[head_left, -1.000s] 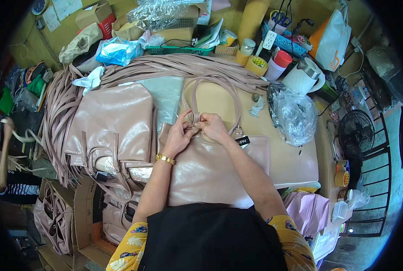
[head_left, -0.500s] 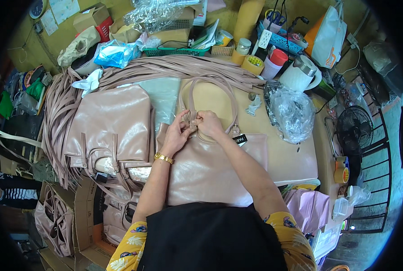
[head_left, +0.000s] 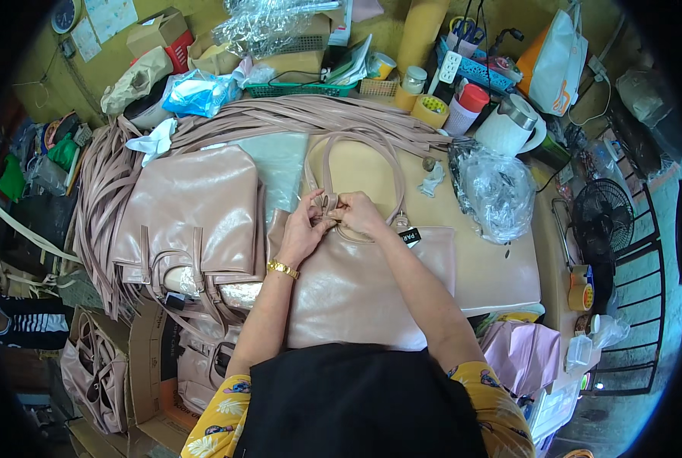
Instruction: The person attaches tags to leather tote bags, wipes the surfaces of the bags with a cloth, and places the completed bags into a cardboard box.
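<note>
A dusty-pink handbag [head_left: 356, 298] lies flat before me, its looped handle [head_left: 394, 164] spread out on the far side. My left hand [head_left: 304, 233], a gold bracelet at its wrist, pinches the handle's left end where it meets the bag's top edge. Close against it, my right hand [head_left: 360, 215] grips the same strap end with bent fingers. A small strap loop stands up between the hands; the fingertips hide the exact spot they hold. From the handle's right end hangs a black tag [head_left: 410, 237].
More pink bags are stacked [head_left: 192, 206] at left, with long pink straps [head_left: 295, 114] piled behind. Crumpled clear plastic [head_left: 497, 198] and a white kettle [head_left: 507, 126] stand at right. An open cardboard box [head_left: 146, 366] holding bags sits lower left. A black fan [head_left: 603, 214] is far right.
Both hands stay at the handle's left end. The fingers have shifted slightly, and the small strap loop shows more clearly between them. The whole view has moved a little.
</note>
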Demonstrator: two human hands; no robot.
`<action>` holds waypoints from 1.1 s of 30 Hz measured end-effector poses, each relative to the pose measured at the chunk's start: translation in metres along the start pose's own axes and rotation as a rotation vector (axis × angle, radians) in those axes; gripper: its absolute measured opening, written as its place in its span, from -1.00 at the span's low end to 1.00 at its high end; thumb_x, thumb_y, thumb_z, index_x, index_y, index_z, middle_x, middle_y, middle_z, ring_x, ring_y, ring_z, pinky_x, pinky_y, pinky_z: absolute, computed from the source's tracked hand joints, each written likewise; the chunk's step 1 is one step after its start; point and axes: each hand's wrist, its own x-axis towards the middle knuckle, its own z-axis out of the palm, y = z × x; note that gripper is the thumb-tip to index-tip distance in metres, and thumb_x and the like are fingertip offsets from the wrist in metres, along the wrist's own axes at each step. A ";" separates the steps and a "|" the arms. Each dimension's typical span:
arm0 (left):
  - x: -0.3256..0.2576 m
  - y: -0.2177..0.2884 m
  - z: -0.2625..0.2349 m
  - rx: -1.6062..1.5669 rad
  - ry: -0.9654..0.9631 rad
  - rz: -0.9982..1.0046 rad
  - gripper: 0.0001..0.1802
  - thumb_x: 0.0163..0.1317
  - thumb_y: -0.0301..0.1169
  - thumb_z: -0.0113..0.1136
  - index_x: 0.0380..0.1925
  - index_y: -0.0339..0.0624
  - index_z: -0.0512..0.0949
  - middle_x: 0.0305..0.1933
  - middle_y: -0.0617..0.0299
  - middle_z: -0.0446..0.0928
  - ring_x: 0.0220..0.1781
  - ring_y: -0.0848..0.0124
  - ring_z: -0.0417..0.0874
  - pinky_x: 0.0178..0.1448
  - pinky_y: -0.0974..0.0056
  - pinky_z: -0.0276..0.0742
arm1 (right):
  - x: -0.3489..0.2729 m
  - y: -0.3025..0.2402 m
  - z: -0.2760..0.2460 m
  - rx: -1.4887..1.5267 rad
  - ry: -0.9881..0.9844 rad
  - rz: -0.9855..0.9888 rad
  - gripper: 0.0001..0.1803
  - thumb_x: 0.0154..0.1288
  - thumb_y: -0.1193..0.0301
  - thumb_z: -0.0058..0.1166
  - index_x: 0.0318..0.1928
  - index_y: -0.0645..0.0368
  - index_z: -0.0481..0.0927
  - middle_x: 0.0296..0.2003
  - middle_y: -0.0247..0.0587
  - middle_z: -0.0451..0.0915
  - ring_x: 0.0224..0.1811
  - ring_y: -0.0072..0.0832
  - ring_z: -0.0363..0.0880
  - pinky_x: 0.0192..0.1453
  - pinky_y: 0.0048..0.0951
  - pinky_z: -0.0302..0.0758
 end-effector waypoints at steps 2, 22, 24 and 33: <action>0.000 -0.001 0.000 -0.013 0.001 -0.001 -0.22 0.14 -0.65 0.32 0.35 -0.13 0.23 -0.28 0.24 0.63 -0.28 0.54 0.60 -0.16 0.43 0.53 | 0.003 -0.007 -0.007 0.101 -0.115 0.082 -0.79 0.08 0.47 0.33 -0.27 0.32 0.67 -0.50 -0.03 0.67 -0.45 -0.40 0.65 -0.31 -0.34 0.55; 0.063 0.026 -0.013 -0.254 0.048 -0.568 -0.37 0.36 -0.22 0.17 0.29 -0.30 0.19 -0.25 0.15 0.57 -0.51 0.51 0.57 -0.54 0.47 0.53 | -0.032 -0.019 0.036 -0.781 0.273 -0.306 -0.56 0.09 0.10 0.33 -0.33 0.25 0.57 -0.41 0.00 0.62 -0.36 -0.07 0.65 -0.27 -0.08 0.53; 0.067 0.020 -0.009 -0.220 0.026 -0.599 -0.43 0.32 -0.28 0.23 0.22 -0.29 0.26 -0.28 0.19 0.58 -0.53 0.51 0.57 -0.57 0.48 0.50 | -0.031 -0.021 0.042 -0.948 0.228 -0.336 -0.65 0.14 0.17 0.25 -0.30 0.25 0.63 -0.37 0.03 0.64 -0.36 -0.15 0.66 -0.28 -0.08 0.51; 0.076 -0.026 -0.005 -0.380 0.127 -0.565 -0.62 0.16 -0.59 0.31 -0.03 -0.22 0.44 -0.32 0.10 0.67 -0.57 0.57 0.56 -0.57 0.52 0.39 | -0.084 -0.061 0.058 -1.254 -0.377 -0.421 -0.84 0.04 0.40 0.12 -0.39 0.16 0.70 -0.36 0.09 0.68 -0.32 -0.33 0.68 -0.27 -0.14 0.44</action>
